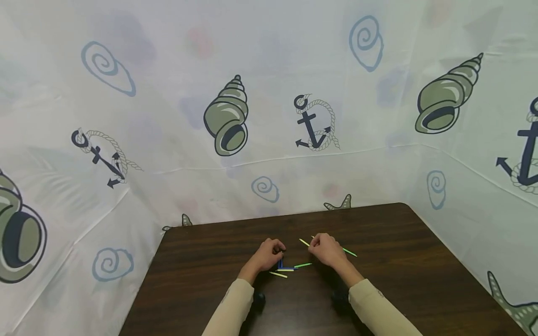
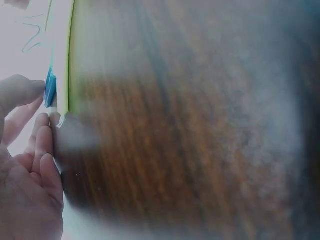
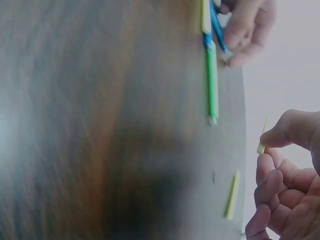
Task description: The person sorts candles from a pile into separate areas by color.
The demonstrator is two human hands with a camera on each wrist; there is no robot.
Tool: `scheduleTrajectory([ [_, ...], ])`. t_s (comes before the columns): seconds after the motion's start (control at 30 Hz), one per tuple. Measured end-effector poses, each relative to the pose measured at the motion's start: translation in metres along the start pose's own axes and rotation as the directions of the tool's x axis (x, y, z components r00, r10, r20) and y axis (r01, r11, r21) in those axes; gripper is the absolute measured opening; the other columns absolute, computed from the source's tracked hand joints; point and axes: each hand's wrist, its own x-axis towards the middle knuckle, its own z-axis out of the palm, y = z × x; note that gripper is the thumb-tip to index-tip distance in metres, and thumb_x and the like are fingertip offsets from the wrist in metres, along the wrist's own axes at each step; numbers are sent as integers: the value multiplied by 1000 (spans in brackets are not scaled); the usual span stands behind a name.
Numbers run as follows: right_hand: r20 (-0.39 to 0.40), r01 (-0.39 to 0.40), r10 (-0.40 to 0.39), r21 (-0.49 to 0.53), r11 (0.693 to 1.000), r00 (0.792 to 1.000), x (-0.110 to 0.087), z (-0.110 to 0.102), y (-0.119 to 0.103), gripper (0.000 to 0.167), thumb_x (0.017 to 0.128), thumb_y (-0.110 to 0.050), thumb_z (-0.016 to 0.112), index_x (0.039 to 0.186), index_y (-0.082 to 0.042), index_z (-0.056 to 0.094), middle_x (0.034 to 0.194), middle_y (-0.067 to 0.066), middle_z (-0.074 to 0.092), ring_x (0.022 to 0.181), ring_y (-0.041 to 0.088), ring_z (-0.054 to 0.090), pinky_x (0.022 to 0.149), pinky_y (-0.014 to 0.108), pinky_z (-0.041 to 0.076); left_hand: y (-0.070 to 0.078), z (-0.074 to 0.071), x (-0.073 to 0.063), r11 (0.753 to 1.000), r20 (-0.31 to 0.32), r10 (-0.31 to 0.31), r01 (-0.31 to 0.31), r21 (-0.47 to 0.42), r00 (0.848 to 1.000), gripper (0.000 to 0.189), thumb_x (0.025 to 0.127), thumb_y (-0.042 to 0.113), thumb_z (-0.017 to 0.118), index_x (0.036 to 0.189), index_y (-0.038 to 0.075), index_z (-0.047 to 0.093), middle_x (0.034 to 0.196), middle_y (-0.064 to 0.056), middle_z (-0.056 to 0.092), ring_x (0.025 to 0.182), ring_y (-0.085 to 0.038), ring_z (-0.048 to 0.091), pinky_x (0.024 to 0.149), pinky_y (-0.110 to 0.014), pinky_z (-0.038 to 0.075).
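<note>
My right hand pinches a thin yellow stick between thumb and fingertips, its other fingers curled beneath. To the left, the thumb and forefinger of my left hand grip an upright-lying blue stick at the table's layout. A second blue stick lies crosswise at its near end, with a yellow stick alongside. Continuing to the right from there is a green stick. Another yellow stick lies closer to the body.
Beyond the right hand lies a green stick, partly hidden by that hand. The dark wooden table backs onto a white cloth printed with shells and anchors. Dark wrist devices hang below both sleeves.
</note>
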Motion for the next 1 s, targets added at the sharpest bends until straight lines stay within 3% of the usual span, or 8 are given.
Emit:
scheduleTrajectory([
  [0.33, -13, -56, 55, -17, 998, 998, 11, -24, 13, 10, 95, -20, 70, 100, -13, 77, 94, 1, 72, 74, 20, 61, 64, 37, 46, -1, -2, 0, 1000, 8, -9, 9, -13, 1000, 24, 107, 4, 52, 122, 4, 71, 114, -14, 55, 94, -22, 47, 84, -42, 45],
  [0.63, -7, -69, 69, -20, 997, 998, 17, -33, 27, 10, 96, -16, 67, 93, -13, 76, 84, 0, 67, 69, 20, 57, 62, 35, 41, -2, 0, 0, 1000, 31, -6, 7, -31, 1000, 16, 108, 7, 61, 120, 7, 71, 118, -14, 54, 98, -22, 49, 87, -46, 46],
  [1.0, -2, -131, 131, -37, 991, 991, 23, -33, 37, 13, 98, -19, 67, 97, -11, 78, 92, 4, 71, 76, 22, 60, 65, 38, 45, -7, 3, 1, 1000, 16, 21, -21, 1, 1000, 15, 107, 9, 65, 119, 10, 73, 114, -11, 53, 96, -21, 48, 83, -40, 46],
])
